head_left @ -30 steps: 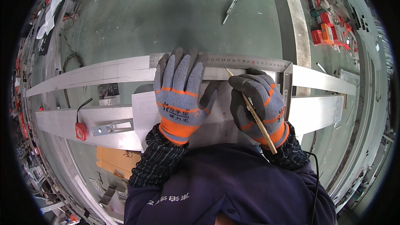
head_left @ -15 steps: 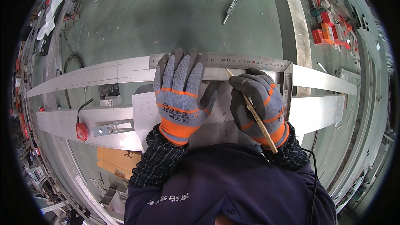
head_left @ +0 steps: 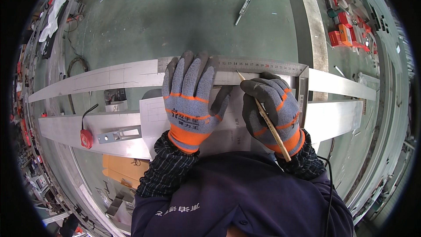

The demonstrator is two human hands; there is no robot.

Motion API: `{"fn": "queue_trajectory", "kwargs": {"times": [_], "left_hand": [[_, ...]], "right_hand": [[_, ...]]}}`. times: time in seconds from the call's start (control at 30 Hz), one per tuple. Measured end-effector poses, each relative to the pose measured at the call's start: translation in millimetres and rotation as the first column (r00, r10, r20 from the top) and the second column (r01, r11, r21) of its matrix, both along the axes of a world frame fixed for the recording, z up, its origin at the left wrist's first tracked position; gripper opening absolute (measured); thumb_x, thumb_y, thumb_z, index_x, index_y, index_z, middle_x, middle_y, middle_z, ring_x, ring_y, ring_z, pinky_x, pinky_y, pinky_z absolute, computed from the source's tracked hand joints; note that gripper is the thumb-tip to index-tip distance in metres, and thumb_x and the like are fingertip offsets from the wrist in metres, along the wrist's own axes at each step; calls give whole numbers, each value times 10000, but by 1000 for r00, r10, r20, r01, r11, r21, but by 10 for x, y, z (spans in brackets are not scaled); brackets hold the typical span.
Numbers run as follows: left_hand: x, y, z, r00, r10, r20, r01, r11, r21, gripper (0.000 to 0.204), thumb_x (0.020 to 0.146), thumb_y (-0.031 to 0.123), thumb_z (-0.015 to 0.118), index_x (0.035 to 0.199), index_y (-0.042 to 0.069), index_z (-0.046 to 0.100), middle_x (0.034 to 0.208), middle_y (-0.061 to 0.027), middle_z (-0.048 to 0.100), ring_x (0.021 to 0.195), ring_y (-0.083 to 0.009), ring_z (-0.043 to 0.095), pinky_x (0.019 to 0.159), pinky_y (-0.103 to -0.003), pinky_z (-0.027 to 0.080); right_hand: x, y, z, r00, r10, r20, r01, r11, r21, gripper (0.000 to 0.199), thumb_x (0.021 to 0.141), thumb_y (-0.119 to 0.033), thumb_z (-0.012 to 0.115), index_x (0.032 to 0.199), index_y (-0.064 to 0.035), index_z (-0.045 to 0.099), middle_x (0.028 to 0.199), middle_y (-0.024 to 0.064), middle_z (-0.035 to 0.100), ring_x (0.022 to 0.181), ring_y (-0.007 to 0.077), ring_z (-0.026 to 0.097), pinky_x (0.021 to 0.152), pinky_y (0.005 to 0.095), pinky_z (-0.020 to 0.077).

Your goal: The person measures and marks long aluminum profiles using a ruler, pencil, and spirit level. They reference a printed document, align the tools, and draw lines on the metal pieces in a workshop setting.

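Observation:
My left hand [head_left: 188, 98], in a grey and orange work glove, lies flat with its fingers stretched over a steel try square [head_left: 258, 66]. The square's ruled blade runs along a long pale metal bar [head_left: 127, 73], and its thicker leg points toward me at the right. In my gloved right hand [head_left: 272, 107] is a pencil [head_left: 274, 131], gripped between thumb and fingers. Its tip is at the bar's face just below the blade; whether it touches I cannot tell. Beneath my hands lies a white drawing sheet [head_left: 151, 112], partly covered by them.
Nearer me, a second metal bar [head_left: 57, 129] carries a red tape measure [head_left: 86, 138] and a slotted metal piece [head_left: 119, 135]. A screwdriver [head_left: 242, 12] lies on the green surface beyond. Red boxes [head_left: 335, 38] stand at the far right, and cardboard [head_left: 116, 169] lies at lower left.

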State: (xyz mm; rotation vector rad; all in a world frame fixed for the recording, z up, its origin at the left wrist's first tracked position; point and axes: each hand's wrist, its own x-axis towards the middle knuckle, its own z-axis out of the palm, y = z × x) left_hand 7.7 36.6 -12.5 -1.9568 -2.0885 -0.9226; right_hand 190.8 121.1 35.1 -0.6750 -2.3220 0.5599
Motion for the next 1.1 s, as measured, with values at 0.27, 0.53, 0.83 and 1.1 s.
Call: {"fn": "queue_trajectory", "kwargs": {"times": [0.27, 0.53, 0.83, 1.1], "left_hand": [[9, 6, -1, 1000, 9, -11, -9, 1000, -8, 659, 820, 380, 821, 1380, 71, 664, 1463, -162, 609, 1427, -398, 509, 1216, -588, 335], [8, 7, 13, 1000, 3, 7, -3, 1000, 3, 611, 798, 338, 831, 1321, 64, 672, 1464, -171, 613, 1405, -413, 527, 1203, -594, 346], [12, 11, 37, 1000, 7, 4, -7, 1000, -5, 602, 798, 356, 834, 1303, 64, 686, 1447, -168, 621, 1397, -409, 533, 1200, -593, 351], [4, 15, 27, 1000, 6, -5, -6, 1000, -13, 632, 809, 362, 817, 1347, 63, 674, 1457, -162, 613, 1402, -398, 531, 1200, -593, 353]], "right_hand": [[13, -4, -18, 1000, -8, 12, 8, 1000, 4, 315, 801, 89, 737, 1086, -38, 694, 962, 125, 742, 896, 338, 743, 905, 447, 589], [23, -12, -20, 1000, -10, 5, 10, 1000, 2, 317, 806, 87, 728, 1095, -39, 692, 956, 117, 739, 876, 331, 738, 951, 465, 579], [32, -9, -20, 1000, -7, -5, 8, 1000, 4, 308, 806, 93, 731, 1080, -41, 694, 932, 117, 734, 854, 328, 736, 946, 466, 580], [18, -12, -2, 1000, -11, 4, 11, 1000, -10, 305, 805, 96, 730, 1076, -41, 701, 932, 115, 738, 859, 320, 741, 964, 470, 577]]}}
